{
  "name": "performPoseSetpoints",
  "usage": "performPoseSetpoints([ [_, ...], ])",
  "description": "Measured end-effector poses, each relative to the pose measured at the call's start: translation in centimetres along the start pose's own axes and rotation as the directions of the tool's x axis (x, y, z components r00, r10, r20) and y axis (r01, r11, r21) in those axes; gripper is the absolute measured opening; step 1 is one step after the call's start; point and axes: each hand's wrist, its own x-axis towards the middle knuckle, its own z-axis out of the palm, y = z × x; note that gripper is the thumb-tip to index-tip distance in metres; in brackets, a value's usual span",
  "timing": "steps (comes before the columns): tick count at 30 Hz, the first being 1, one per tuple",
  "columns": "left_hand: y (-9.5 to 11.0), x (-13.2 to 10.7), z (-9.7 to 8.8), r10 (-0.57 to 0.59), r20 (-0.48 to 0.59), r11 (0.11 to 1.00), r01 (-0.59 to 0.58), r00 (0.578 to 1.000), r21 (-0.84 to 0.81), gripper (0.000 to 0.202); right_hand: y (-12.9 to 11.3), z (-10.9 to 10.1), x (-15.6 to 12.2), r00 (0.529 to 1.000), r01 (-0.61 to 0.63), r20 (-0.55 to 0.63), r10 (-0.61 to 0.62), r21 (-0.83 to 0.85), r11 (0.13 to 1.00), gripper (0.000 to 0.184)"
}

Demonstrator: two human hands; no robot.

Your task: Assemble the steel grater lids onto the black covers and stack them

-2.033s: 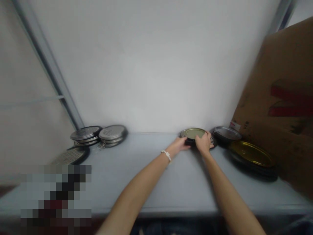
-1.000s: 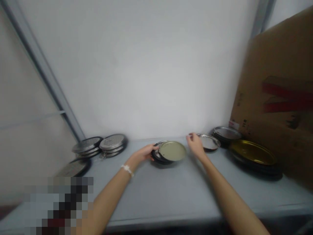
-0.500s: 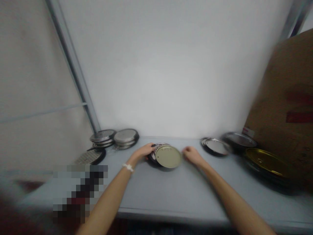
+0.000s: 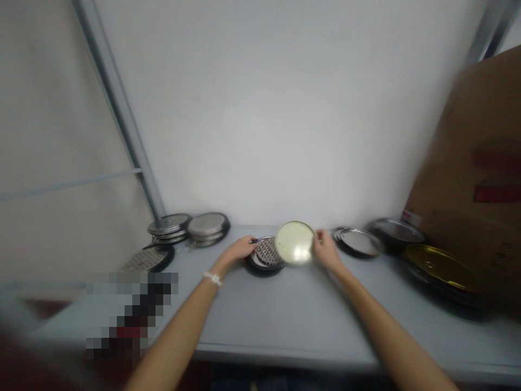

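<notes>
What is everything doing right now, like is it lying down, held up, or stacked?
Pale round lid: tilted up on its edge.
Right hand: pinching the pale lid's rim.
Grated metal lid: lying flat on a dark stack.
Left hand: resting at the grated lid's rim.
Gold lids: stacked flat.

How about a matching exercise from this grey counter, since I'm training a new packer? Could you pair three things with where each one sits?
Things:
1. pale round lid
2. perforated metal disc
3. gold-coloured lid

Places:
A. at the far right, beside the cardboard panel
B. tilted up at the right hand
C. lying flat at the left hand

Pairs: 1-B, 2-C, 3-A.
</notes>
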Motion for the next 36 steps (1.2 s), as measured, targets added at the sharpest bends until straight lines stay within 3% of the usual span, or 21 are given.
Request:
performPoseSetpoints([
  [7, -0.3, 0.2, -0.4, 0.094, -0.034, 0.986, -0.088, 0.995, 0.141, 0.03, 0.6, -0.7, 0.2, 0.99, 0.076, -0.116, -0.08, -0.045, 0.996, 0.024],
  [16, 0.0, 0.0, -0.4, 0.071, -0.032, 0.96, -0.059, 0.997, 0.275, 0.036, 1.2, -0.8, 0.6, 0.951, 0.199, -0.241, -0.193, -0.001, 0.98, 0.023],
  [20, 0.2, -0.2, -0.5, 0.062, -0.052, 0.943, -0.041, 0.997, 0.33, 0.037, 1.8, -1.5, 1.3, 0.932, 0.182, -0.334, -0.144, 0.085, 0.98, 0.021],
  [24, 0.3, -0.4, -0.5, 0.059, -0.074, 0.928, -0.027, 0.995, 0.372, 0.037, 2.9, -3.2, 2.5, 0.901, 0.068, -0.431, 0.037, 0.225, 0.972, 0.027],
  [27, 0.4, -0.5, -0.5, 0.059, -0.079, 0.92, -0.024, 0.995, 0.392, 0.038, 3.7, -3.7, 3.1, 0.929, -0.036, -0.333, 0.163, 0.355, 0.934, 0.025],
  [31, 0.6, -0.6, -0.7, 0.06, -0.078, 0.911, -0.023, 0.995, 0.412, 0.036, 4.2, -4.6, 3.1, 0.974, -0.189, -0.022, 0.225, 0.466, 0.864, 0.02],
  [36, 0.8, -0.6, -0.8, 0.055, -0.067, 0.905, -0.022, 0.996, 0.424, 0.037, 4.9, -9.0, 2.1, 0.937, -0.327, 0.282, 0.209, 0.488, 0.809, 0.022],
])
